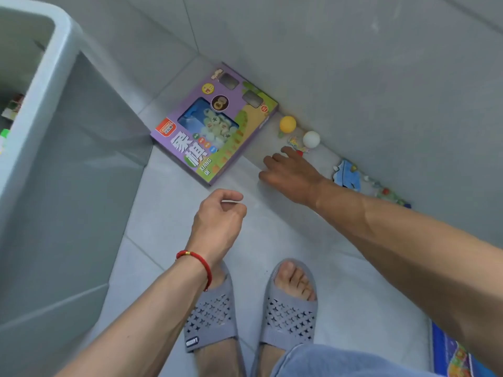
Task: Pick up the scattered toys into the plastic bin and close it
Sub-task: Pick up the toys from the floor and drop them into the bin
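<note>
Plastic and glossy, the white ball is sitting at the foot of the wall, just beside a small bright toy scrap and near the orange ball. Your right hand is reaching toward that cluster with fingers spread and holding nothing; its fingertips are right at the small scrap. I judge you are going for the little pieces first, so be cupping from the open floor side and using the wall as a backstop, since the balls will likely roll at a nudge. Your left hand is hanging idle, loosely curled, gripping nothing. The purple board-game box is lying flat nearby, and the grey plastic bin is standing open to your left.
</note>
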`<state>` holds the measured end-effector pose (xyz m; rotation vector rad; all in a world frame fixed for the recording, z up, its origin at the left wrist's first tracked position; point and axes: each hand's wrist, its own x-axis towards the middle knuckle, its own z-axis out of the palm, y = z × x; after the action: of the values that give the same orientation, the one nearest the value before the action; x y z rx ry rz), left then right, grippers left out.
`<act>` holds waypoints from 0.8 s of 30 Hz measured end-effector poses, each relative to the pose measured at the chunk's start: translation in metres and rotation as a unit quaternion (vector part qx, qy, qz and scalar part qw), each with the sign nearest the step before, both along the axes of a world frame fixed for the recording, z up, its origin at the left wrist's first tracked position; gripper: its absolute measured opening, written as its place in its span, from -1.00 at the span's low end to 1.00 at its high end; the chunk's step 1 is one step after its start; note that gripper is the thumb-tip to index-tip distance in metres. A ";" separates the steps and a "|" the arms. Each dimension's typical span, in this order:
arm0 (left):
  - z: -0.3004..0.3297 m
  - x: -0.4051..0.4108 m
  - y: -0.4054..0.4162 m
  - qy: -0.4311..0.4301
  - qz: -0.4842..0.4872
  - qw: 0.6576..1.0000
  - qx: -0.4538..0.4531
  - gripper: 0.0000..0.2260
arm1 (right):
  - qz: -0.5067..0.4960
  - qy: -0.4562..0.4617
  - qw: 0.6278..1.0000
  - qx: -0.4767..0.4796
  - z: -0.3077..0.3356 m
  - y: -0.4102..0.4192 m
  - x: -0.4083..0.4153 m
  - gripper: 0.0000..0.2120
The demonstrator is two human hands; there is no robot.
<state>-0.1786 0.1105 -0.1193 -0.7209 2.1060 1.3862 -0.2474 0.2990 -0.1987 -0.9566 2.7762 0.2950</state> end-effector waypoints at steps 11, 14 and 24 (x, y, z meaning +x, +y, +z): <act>-0.040 0.005 -0.001 -0.014 0.042 0.998 -0.032 -0.77 | -0.292 -0.003 0.910 -0.294 -0.019 -0.031 0.066 -0.64; -0.055 0.017 -0.006 0.078 -0.169 0.974 -0.129 -0.60 | -0.413 0.037 0.840 -0.351 -0.018 -0.013 0.088 -0.65; -0.120 -0.001 -0.025 0.296 -0.447 0.800 -0.268 -0.74 | -0.584 0.120 0.782 -0.181 -0.042 0.078 0.091 -0.53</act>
<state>-0.1800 0.0851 -0.2389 0.6278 2.7642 0.4765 -0.1562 0.3773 -0.2404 0.9317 3.0603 -0.3486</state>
